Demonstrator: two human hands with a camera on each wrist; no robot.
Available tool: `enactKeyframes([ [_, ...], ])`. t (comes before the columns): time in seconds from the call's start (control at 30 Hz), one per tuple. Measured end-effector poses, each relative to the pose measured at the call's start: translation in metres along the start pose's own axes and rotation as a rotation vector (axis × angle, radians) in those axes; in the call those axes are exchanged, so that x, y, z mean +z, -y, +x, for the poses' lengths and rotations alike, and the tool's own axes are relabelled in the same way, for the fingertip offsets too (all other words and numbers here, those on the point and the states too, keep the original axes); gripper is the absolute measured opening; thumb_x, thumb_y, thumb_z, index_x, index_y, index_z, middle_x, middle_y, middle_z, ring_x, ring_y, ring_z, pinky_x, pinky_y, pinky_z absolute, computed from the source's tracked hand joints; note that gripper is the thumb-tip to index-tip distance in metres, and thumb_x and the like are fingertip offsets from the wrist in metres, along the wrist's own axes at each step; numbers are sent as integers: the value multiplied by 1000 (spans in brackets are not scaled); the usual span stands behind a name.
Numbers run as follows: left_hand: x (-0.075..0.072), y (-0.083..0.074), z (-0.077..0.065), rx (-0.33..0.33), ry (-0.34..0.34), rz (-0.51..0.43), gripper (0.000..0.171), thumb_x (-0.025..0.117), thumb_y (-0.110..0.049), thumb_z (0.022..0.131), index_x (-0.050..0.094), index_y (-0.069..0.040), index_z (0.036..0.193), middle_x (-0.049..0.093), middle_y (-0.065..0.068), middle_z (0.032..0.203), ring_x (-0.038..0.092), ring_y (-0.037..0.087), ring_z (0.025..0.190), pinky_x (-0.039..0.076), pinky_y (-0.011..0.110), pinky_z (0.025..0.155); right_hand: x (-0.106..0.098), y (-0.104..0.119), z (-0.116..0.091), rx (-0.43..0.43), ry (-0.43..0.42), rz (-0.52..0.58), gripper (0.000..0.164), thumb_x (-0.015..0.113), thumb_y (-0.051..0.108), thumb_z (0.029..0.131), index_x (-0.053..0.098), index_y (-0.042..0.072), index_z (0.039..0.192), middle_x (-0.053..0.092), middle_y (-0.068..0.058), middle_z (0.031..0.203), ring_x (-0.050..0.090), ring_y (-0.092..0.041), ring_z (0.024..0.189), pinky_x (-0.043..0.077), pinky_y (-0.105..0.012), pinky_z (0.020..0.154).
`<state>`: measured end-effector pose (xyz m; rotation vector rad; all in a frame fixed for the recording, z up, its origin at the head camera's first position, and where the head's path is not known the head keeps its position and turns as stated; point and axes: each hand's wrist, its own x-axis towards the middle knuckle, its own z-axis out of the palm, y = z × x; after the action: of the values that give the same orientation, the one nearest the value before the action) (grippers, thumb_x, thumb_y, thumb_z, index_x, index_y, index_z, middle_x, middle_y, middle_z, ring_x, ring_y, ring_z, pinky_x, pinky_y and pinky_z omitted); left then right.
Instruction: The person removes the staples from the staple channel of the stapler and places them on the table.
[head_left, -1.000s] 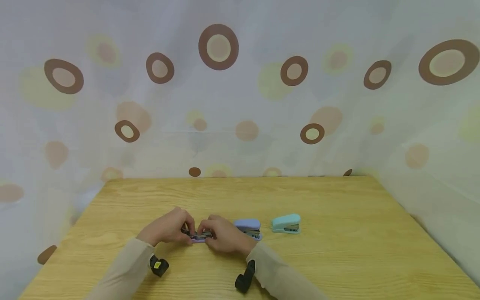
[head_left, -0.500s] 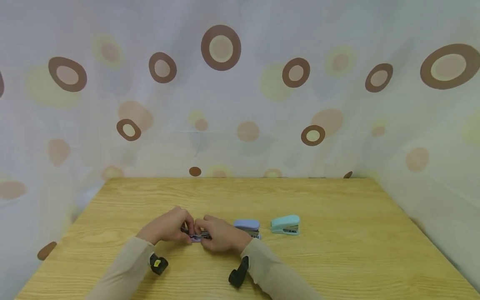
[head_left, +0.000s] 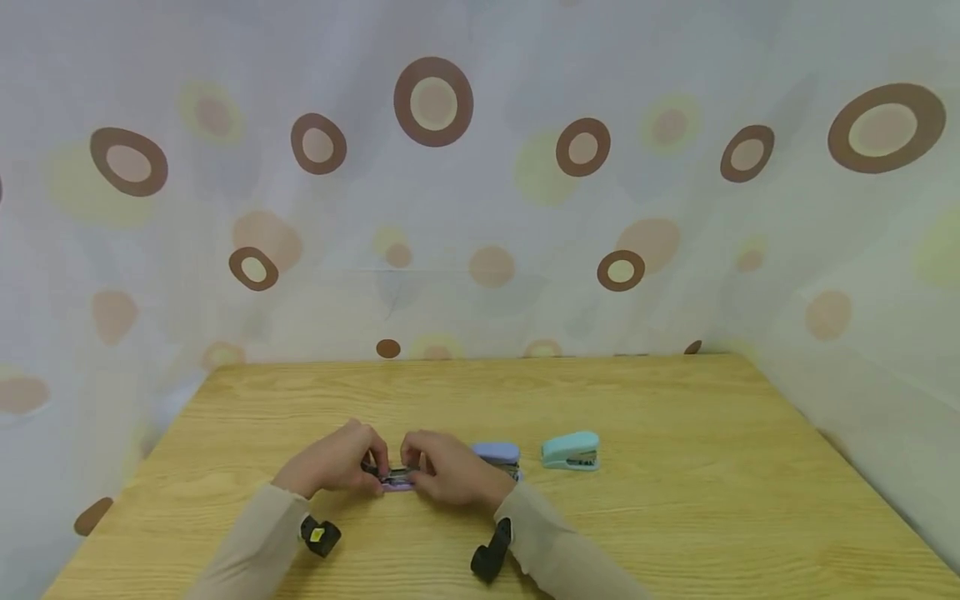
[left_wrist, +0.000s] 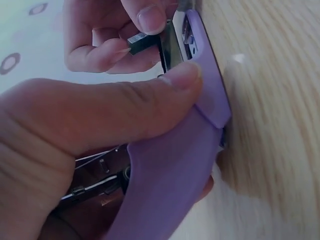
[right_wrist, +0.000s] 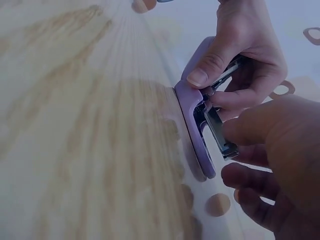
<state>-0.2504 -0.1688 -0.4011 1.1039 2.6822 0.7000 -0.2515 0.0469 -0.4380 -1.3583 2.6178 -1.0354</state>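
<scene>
Fingers of left hand (head_left: 333,467) curl round purple stapler (head_left: 396,478) on the table (head_left: 675,517); right hand (head_left: 446,471) pinches its metal staple tray (right_wrist: 220,137). Looks light, stiff and smooth, so probably best held by the plastic sides.

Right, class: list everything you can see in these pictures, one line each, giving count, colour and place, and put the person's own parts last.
purple stapler: 1, purple with metal inner parts, opened up, on the table between the two hands
lilac-blue stapler: 1, pale lilac-blue, on the table just behind the right hand
mint stapler: 1, mint green, on the table, right of the lilac-blue stapler
table: 1, light wood grain, fills the lower part of the head view
curtain: 1, pale with brown and yellow rings and dots, behind and beside the table
wrist cameras: 2, black, one under each wrist
sleeves: 2, beige, on both forearms
left hand: 1, grips the purple stapler's left end
right hand: 1, pinches its metal inner part
</scene>
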Motion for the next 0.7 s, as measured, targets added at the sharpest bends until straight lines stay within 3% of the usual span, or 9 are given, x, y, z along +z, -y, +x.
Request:
enactKeyframes([
  [0.2, 1, 2, 0, -12, 0, -2, 15, 86, -12, 69, 71, -16, 72, 67, -10, 75, 59, 2, 69, 49, 20, 63, -2, 2, -3, 21, -69, -19, 12, 65, 8, 90, 56, 16, 90, 56, 7, 80, 44, -1, 59, 38, -14, 56],
  [0.37, 0, 2, -3, -6, 3, -2, 15, 86, -11, 69, 71, -15, 72, 67, -10, 75, 57, 0, 68, 49, 20, 63, -6, 6, -2, 51, -144, -2, 9, 65, 10, 91, 58, 14, 93, 59, 7, 85, 51, -2, 68, 45, -15, 61],
  [0.53, 1, 2, -5, -16, -8, -11, 26, 86, -11, 68, 61, -14, 63, 66, -8, 76, 56, 0, 69, 48, 20, 63, -16, 11, -3, -15, -246, -4, 15, 68, 2, 87, 56, 11, 92, 62, 0, 87, 57, -7, 72, 52, -22, 67],
  [0.7, 1, 3, -5, -41, -26, 4, 37, 87, -13, 67, 50, -14, 65, 66, -6, 80, 54, 1, 69, 45, 21, 61, -25, 16, -6, -61, -257, -6, 16, 69, 0, 85, 57, 9, 91, 63, -3, 86, 59, -8, 72, 53, -29, 67],
])
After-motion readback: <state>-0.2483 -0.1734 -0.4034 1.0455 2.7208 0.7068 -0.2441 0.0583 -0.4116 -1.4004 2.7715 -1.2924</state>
